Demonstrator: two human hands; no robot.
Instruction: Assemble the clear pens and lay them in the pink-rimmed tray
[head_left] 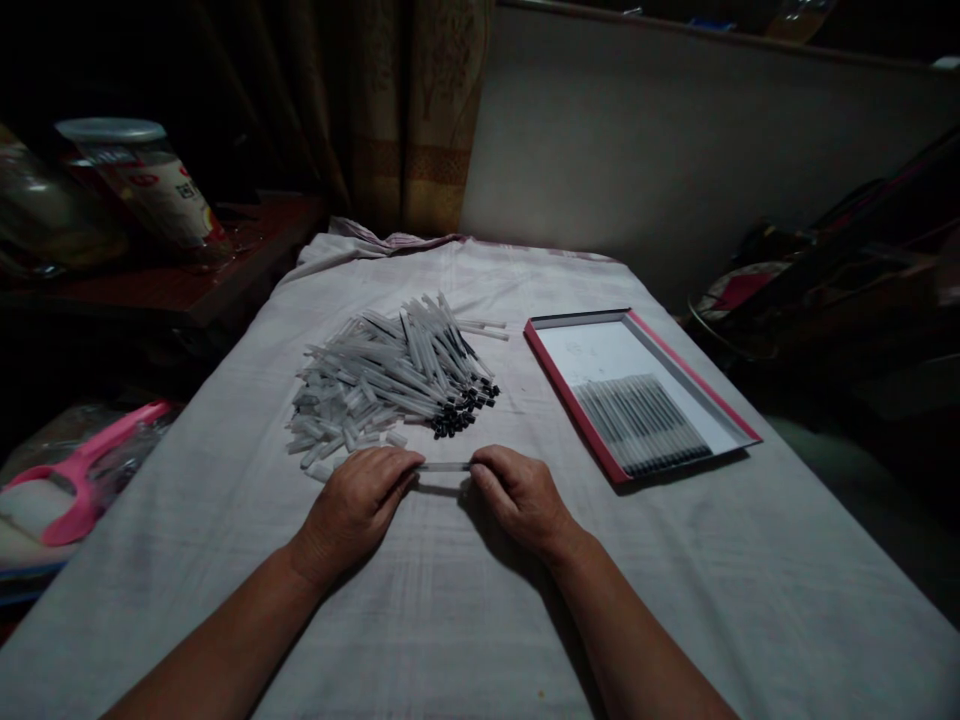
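Between my two hands a slim, clear-bodied pen [444,467] lies level just above the cloth. My left hand [358,500] is closed in a pinch on its left end, and my right hand [521,497] pinches the right end; both tips are hidden by fingers. Just beyond my hands is a heap of similar pens [405,360] with black ends pointing right. Loose translucent caps [330,420] are piled at the heap's near left side. To the right, a shallow red-edged box lid [574,420] holds a neat row of pens [641,425] lying side by side.
A pale checked cloth [450,620] covers the table. A dark red side table [255,235] at the left bears a lidded plastic jar [150,185]. Pink-handled scissors or a similar tool [82,480] lie low at the left. A curtain [427,120] hangs behind.
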